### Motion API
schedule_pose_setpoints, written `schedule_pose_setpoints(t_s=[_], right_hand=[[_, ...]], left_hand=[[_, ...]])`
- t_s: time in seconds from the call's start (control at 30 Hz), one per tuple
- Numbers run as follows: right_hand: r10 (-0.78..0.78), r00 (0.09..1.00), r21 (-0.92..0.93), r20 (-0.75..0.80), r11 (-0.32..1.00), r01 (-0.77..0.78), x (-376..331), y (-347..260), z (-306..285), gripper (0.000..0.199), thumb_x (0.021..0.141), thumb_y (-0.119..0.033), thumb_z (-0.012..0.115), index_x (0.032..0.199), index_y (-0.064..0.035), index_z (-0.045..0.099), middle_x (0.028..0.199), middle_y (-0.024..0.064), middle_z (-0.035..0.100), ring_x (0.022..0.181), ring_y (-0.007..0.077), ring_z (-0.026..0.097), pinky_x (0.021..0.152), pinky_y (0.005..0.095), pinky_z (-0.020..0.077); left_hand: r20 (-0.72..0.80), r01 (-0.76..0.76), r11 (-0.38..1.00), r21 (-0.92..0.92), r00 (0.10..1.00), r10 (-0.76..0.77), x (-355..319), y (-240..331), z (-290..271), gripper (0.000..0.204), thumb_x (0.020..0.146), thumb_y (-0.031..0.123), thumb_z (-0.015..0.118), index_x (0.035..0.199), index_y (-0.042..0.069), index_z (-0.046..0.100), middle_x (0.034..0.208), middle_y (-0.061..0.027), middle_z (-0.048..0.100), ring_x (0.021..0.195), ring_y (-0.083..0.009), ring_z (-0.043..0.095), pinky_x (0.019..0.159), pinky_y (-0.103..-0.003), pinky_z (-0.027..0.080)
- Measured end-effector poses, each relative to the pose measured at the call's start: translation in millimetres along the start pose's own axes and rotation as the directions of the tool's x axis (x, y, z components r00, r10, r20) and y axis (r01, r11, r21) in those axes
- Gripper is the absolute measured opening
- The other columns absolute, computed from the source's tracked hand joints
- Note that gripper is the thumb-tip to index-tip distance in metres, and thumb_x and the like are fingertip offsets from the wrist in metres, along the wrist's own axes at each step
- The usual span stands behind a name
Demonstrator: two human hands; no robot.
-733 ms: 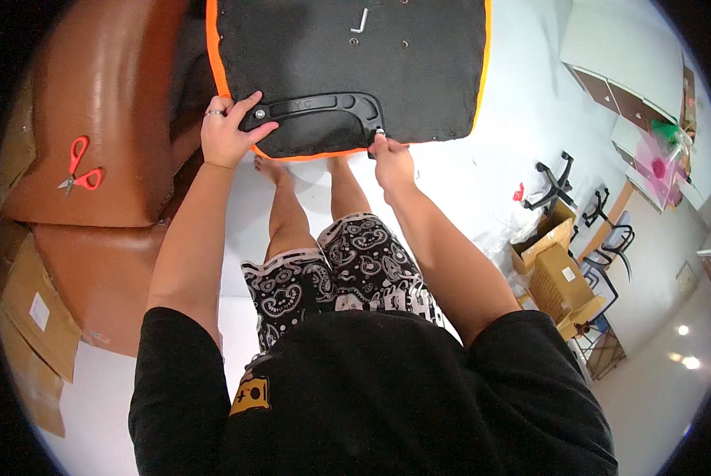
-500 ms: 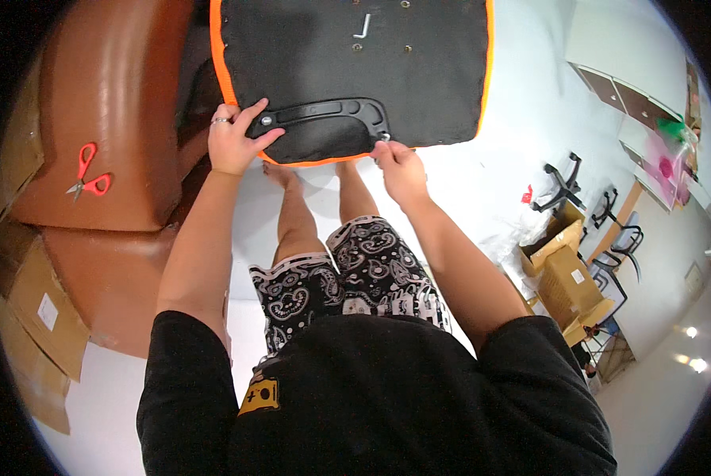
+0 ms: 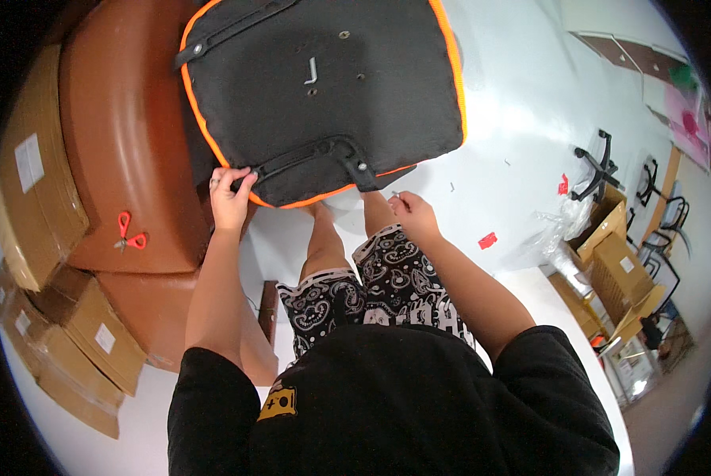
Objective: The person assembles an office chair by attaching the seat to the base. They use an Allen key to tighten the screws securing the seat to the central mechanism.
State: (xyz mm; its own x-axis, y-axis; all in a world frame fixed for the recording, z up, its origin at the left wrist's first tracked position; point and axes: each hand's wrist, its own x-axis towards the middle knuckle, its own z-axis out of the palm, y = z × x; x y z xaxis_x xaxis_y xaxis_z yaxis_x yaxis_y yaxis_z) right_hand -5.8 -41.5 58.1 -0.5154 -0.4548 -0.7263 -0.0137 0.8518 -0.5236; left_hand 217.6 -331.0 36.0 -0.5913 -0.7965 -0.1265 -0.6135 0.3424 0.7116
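Seat cushion (image 3: 324, 87) lies upside down on the brown sofa (image 3: 125, 159), left hand (image 3: 230, 198) gripping its edge, right hand (image 3: 413, 213) pinching a small screw (image 3: 394, 193) that could drop onto the floor (image 3: 514, 119).

Bright, even overhead light glares off the glossy white floor (image 3: 522, 119), while fisheye distortion bends edges toward the black rim.

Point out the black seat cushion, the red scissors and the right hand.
black seat cushion (image 3: 355, 111): head view, on the black underside fabric, near its middle.
red scissors (image 3: 129, 232): head view, on the red handles, lying on the brown surface.
right hand (image 3: 413, 215): head view, on the back of the hand.
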Motion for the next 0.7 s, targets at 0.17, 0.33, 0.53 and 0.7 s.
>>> schedule_pose_setpoints(t_s=[0.17, 0.33, 0.53, 0.7], right_hand=[[0.007, 1.0, 0.069, 0.03, 0.998, -0.009, -14.2, 50.8, 5.0, 0.027, 0.087, -0.026, 0.053, 0.092, -0.0011, 0.063, 0.084, 0.0239, 0.063, 0.082, 0.0398, 0.06, 0.075, 0.0444, 0.0467], [0.315, 0.944, 0.025, -0.099, 0.949, -0.314, -75.3, 150.6, -25.1, 0.032, 0.084, -0.032, 0.056, 0.092, -0.0019, 0.065, 0.087, 0.0201, 0.066, 0.085, 0.037, 0.062, 0.077, 0.0421, 0.0487], [0.548, 0.713, 0.172, -0.438, 0.829, -0.531, -211.6, 241.0, -51.4, 0.036, 0.083, -0.034, 0.052, 0.097, -0.0033, 0.063, 0.091, 0.019, 0.066, 0.087, 0.035, 0.063, 0.077, 0.0424, 0.0493], [0.744, 0.669, 0.858, 0.011, 0.336, -0.389, -315.8, 213.3, 6.9, 0.015, 0.078, -0.026, 0.051, 0.081, -0.0125, 0.058, 0.07, 0.0032, 0.059, 0.068, 0.0179, 0.06, 0.058, 0.0431, 0.0476]], left_hand=[[0.188, 0.155, 0.988, -0.006, 0.97, -0.151, 8.1, -28.2, -17.0, 0.015, 0.075, 0.009, 0.074, 0.085, 0.006, 0.063, 0.079, 0.0002, 0.044, 0.074, -0.0124, 0.044, 0.071, -0.026, 0.039], [0.331, 0.1, 0.991, 0.089, 0.936, -0.124, 32.3, -23.7, -18.9, 0.017, 0.074, 0.012, 0.073, 0.087, 0.007, 0.064, 0.077, -0.0028, 0.049, 0.073, -0.0169, 0.048, 0.071, -0.029, 0.042], [0.466, -0.218, 0.951, 0.219, 0.88, 0.095, 44.4, 40.3, -42.7, 0.019, 0.08, 0.011, 0.066, 0.096, 0.003, 0.061, 0.082, -0.0058, 0.058, 0.078, -0.0166, 0.053, 0.074, -0.031, 0.045], [0.585, -0.166, 0.981, -0.101, 0.787, 0.193, 38.6, 67.9, -103.1, 0.017, 0.086, 0.013, 0.061, 0.096, 0.0, 0.06, 0.084, -0.0043, 0.062, 0.079, -0.0131, 0.057, 0.075, -0.029, 0.047]])
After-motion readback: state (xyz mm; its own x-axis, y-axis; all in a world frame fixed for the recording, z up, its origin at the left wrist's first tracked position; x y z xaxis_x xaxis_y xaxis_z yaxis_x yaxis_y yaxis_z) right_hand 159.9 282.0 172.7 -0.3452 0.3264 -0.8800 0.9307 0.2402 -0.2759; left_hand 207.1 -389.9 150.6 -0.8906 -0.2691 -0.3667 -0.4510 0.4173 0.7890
